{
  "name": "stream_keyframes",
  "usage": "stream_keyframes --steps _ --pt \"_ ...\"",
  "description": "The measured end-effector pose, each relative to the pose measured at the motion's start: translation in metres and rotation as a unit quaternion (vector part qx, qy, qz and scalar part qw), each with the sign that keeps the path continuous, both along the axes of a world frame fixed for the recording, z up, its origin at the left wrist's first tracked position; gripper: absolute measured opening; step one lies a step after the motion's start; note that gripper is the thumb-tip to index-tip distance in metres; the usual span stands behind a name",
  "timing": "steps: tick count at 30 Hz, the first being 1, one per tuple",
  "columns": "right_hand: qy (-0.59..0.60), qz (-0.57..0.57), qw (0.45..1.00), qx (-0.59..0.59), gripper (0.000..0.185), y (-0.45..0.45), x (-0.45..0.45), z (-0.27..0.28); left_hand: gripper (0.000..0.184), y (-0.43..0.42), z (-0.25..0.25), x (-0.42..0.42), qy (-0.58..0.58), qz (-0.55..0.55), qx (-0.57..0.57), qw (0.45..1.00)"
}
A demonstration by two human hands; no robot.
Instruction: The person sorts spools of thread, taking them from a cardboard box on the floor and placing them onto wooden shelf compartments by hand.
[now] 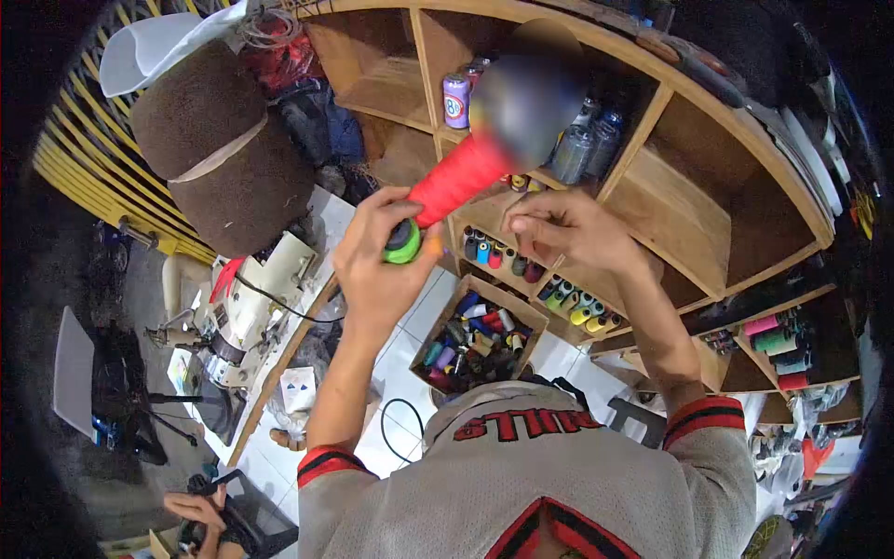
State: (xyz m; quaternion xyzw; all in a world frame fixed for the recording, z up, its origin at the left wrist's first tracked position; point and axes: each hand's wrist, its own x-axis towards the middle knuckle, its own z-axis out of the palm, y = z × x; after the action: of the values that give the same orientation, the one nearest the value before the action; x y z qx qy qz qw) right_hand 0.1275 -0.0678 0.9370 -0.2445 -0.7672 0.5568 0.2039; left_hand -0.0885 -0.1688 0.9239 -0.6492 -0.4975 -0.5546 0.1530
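My left hand is closed around the lower end of a cone of red thread, which tilts up and to the right. A bright green round piece with a dark centre shows at the cone's base, between my fingers. I cannot tell whether it is the cone's own end or a separate spool. To the right, my right hand is raised in front of the shelves, thumb and fingers pinched together. Whatever it pinches, if anything, is too small to see. A blurred patch hides the cone's top.
Wooden shelves curve ahead, holding a purple can and rows of thread spools. Below stands a cardboard box of mixed spools. A sewing machine sits on a table at left. Another person's hand shows at lower left.
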Motion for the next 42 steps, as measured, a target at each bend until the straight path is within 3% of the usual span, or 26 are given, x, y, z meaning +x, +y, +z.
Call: stream_keyframes --steps 8,11,12,15,19,23,24,26,28,29,31,34,37,40,42 --pt "-0.136 -0.005 0.991 -0.013 0.019 0.002 0.029 0.001 0.027 0.016 0.001 0.003 -0.025 0.075 0.028 0.996" --pt "-0.107 0.025 0.994 0.011 0.021 -0.002 0.039 -0.012 0.027 0.02 0.004 -0.005 -0.022 0.112 0.024 0.993" --pt "-0.118 -0.001 0.993 -0.03 0.021 -0.01 0.039 -0.001 0.028 0.021 0.002 -0.007 -0.021 0.115 0.018 0.993" --pt "-0.131 0.048 0.976 0.167 0.02 -0.012 0.051 0.012 0.03 0.022 0.0 -0.005 0.027 0.12 -0.012 0.992" --pt "-0.041 0.03 0.92 0.387 0.018 -0.013 0.053 0.053 0.032 0.012 -0.008 0.007 0.174 0.103 -0.18 0.963" --pt "-0.045 0.001 0.859 0.51 0.019 0.027 0.025 0.062 0.037 -0.001 -0.017 0.026 0.325 -0.024 -0.133 0.936" --pt "-0.043 0.013 0.867 0.496 0.02 0.043 0.019 0.051 0.043 -0.003 -0.015 0.03 0.308 -0.08 -0.108 0.942" --pt "-0.038 0.042 0.882 0.468 0.022 0.069 0.01 0.016 0.033 -0.013 -0.002 0.038 0.282 -0.093 -0.077 0.952" --pt "-0.041 0.094 0.931 0.351 0.025 0.069 0.017 -0.01 0.033 -0.014 0.006 0.035 0.246 -0.09 -0.04 0.964" --pt "-0.042 0.126 0.947 0.292 0.026 0.067 0.021 -0.018 0.036 -0.015 0.009 0.031 0.23 -0.066 -0.04 0.97" --pt "-0.148 0.089 0.934 0.314 0.026 0.045 0.031 -0.032 0.043 -0.019 0.015 0.022 0.196 -0.013 -0.043 0.98" --pt "-0.15 0.135 0.945 0.258 0.027 0.005 0.036 0.001 0.037 -0.01 0.014 0.01 0.202 0.065 -0.042 0.976" --pt "-0.118 -0.005 0.898 0.425 0.026 -0.013 0.044 0.037 0.031 -0.008 0.009 0.006 0.272 0.045 -0.088 0.957" --pt "-0.059 0.001 0.858 0.51 0.023 0.017 0.032 0.053 0.026 -0.012 0.008 0.022 0.302 -0.054 -0.116 0.945" --pt "-0.014 0.055 0.894 0.445 0.021 0.042 0.018 0.029 0.03 -0.015 0.008 0.031 0.234 -0.117 -0.09 0.961"
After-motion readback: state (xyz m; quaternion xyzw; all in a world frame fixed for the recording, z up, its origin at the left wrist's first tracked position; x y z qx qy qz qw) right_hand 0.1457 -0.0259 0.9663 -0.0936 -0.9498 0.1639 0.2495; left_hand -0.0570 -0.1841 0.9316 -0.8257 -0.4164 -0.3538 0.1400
